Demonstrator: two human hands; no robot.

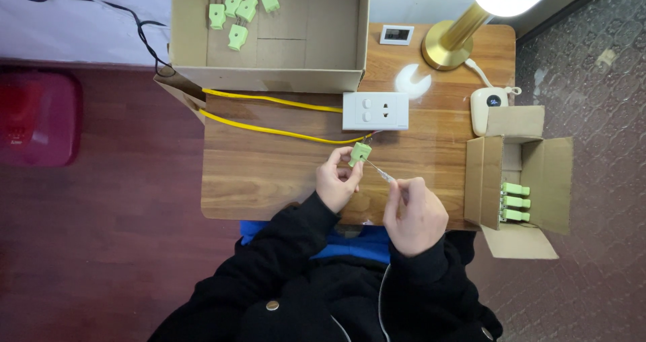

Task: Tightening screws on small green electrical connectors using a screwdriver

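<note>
Far left: red bin on the floor, blurred and partly cut off by the frame edge. Black cable runs along the wall, both ends out of view.

Large open cardboard box at the table's back-left, five loose green plugs inside. Two yellow wires come from under that box toward the white socket panel; their left ends are hidden.

Left hand pinches a green plug between thumb and fingertips, fingers closed on its lower body, just above the wooden table, just in front of the panel.

Judgement: the plug looks like a light, rigid plastic moulding, smooth-sided; grip on the flat body faces, keep off the prong end.

Right hand is curled shut around a thin screwdriver, tip angled toward the plug. Tip contact can't be resolved; too small.

Right side: gold lamp, head blown out by glare. Small white device behind the smaller open box, which holds three more green plugs, partly hidden by its wall.
</note>
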